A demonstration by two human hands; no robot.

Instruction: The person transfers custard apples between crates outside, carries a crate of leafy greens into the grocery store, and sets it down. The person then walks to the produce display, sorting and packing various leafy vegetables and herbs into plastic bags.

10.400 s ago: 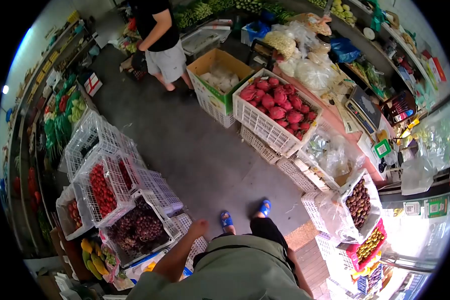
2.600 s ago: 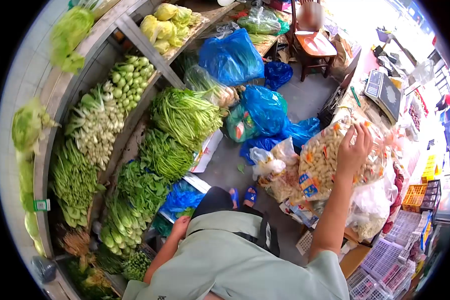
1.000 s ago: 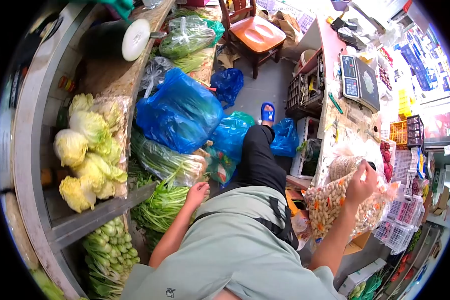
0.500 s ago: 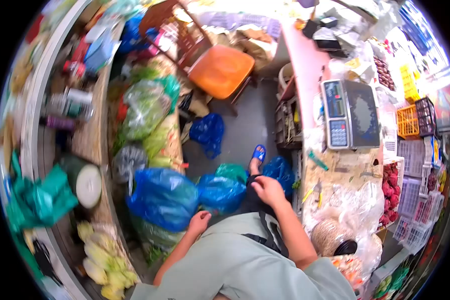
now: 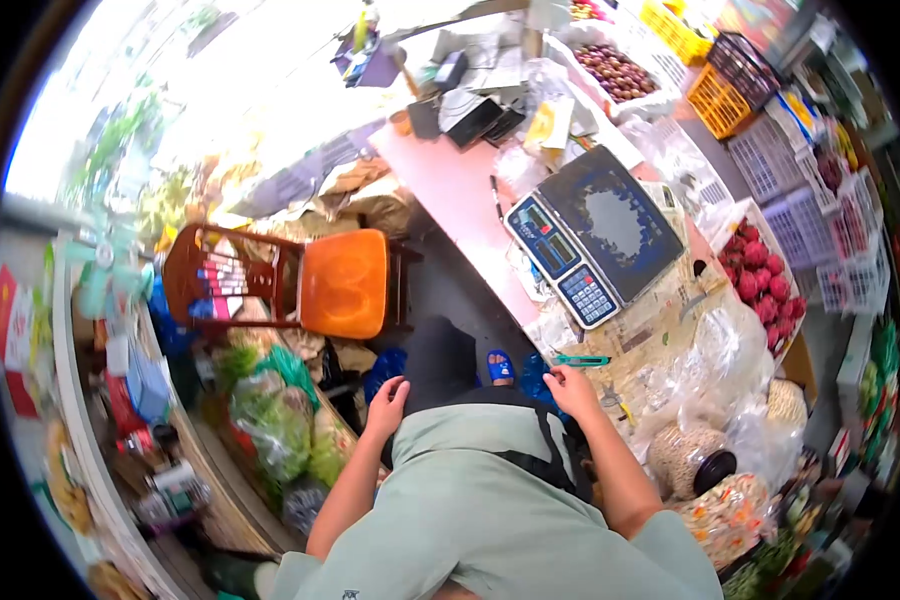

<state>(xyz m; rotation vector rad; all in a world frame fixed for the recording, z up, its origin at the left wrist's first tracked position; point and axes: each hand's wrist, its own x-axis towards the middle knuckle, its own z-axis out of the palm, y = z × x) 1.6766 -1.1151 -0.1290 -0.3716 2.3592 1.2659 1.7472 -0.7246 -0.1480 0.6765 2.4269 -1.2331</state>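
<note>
My left hand (image 5: 387,404) hangs beside my dark-trousered leg (image 5: 440,362), fingers loosely bent and nothing seen in them. At the near edge of the counter (image 5: 440,190) is my right hand (image 5: 573,391), its fingers slightly bent and apart, also without anything visible in it. Just beyond those fingertips lies a green utility knife (image 5: 582,360). A digital scale (image 5: 595,238) with a keypad and dark worn plate stands on the counter further ahead. One foot in a blue slipper (image 5: 500,366) shows on the floor between my hands.
An orange-seated wooden chair (image 5: 343,284) stands ahead to the left. Bagged green vegetables (image 5: 270,425) lie on a shelf at left. To the right are a crate of dragon fruit (image 5: 760,280), clear plastic bags (image 5: 710,375) and a jar (image 5: 685,455). Stacked baskets (image 5: 800,235) stand beyond.
My view and body have turned toward the counter, and the scale and chair now appear rotated. My right hand has come beside the counter edge; the large blue bags have left view.
</note>
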